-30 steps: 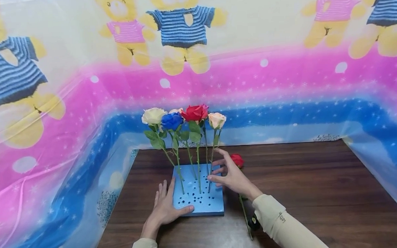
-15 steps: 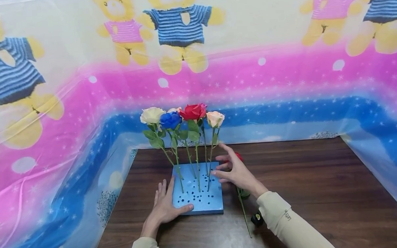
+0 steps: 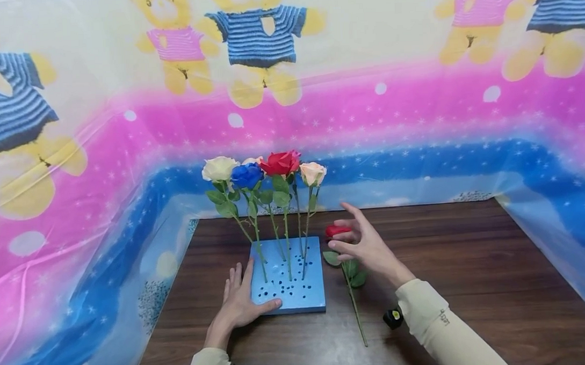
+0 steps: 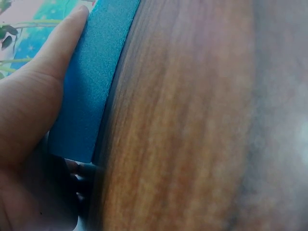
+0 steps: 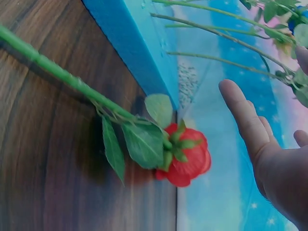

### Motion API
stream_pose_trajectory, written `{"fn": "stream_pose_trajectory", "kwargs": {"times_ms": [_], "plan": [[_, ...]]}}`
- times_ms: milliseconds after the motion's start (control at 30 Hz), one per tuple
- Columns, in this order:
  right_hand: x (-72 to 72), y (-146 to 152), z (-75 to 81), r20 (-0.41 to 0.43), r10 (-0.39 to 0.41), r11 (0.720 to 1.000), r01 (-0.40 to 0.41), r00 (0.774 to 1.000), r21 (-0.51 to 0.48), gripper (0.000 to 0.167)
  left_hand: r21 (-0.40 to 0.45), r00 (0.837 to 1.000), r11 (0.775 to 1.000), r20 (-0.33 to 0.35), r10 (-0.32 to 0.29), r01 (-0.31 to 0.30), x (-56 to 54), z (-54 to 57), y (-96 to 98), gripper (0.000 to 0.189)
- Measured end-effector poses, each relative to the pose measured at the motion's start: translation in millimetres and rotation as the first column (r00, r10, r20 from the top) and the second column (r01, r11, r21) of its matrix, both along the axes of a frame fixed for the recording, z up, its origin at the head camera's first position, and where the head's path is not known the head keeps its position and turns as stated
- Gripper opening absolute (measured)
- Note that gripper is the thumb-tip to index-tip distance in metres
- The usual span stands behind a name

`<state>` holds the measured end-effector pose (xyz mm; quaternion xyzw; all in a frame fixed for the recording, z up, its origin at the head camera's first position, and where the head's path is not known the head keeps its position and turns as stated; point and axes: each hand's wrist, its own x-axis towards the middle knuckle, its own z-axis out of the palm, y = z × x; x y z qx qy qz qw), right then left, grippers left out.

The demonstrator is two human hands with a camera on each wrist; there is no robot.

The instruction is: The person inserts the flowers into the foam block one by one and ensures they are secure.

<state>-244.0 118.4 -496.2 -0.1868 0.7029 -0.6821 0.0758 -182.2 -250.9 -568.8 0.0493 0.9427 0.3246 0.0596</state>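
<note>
My left hand rests against the near left corner of a blue foam block dotted with holes. Its fingers lie straight along the left side, and in the left wrist view the thumb lies along the edge. Several artificial roses stand in the block: a cream one, a blue one, a red one and a pale peach one among them. My right hand, spread and holding nothing, hovers over a second red rose lying on the table right of the block.
A dark wood-grain table carries everything. Behind and beside it hangs a cloth printed with bears. A small black object is by the right sleeve.
My right hand has moved right, away from the peach rose's stem, and now hovers over the lying red rose. The left hand keeps its place on the block.
</note>
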Motion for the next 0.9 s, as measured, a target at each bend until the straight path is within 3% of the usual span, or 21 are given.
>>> {"fn": "stream_pose_trajectory", "kwargs": {"times_ms": [233, 500, 667, 900], "plan": [[2.3, 22, 6.9, -0.004, -0.04, 0.999, 0.04, 0.999, -0.025, 0.102, -0.023, 1.0, 1.0, 0.019, 0.008, -0.008, -0.2, -1.1, 0.1, 0.136], [6.7, 40, 4.6, 0.033, -0.074, 0.997, 0.075, 0.997, -0.031, 0.099, -0.011, 1.0, 1.0, 0.006, 0.004, -0.004, -0.4, -1.3, -1.7, 0.138], [9.6, 42, -5.1, 0.08, -0.083, 0.996, 0.085, 0.993, -0.021, 0.097, 0.013, 1.0, 1.0, -0.025, 0.005, -0.005, 1.5, -0.3, -2.3, 0.14], [27.8, 46, -29.4, 0.166, -0.058, 0.998, 0.059, 0.984, -0.005, 0.092, -0.022, 1.0, 1.0, 0.021, 0.002, -0.002, 0.1, -0.1, 0.0, 0.137]]}}
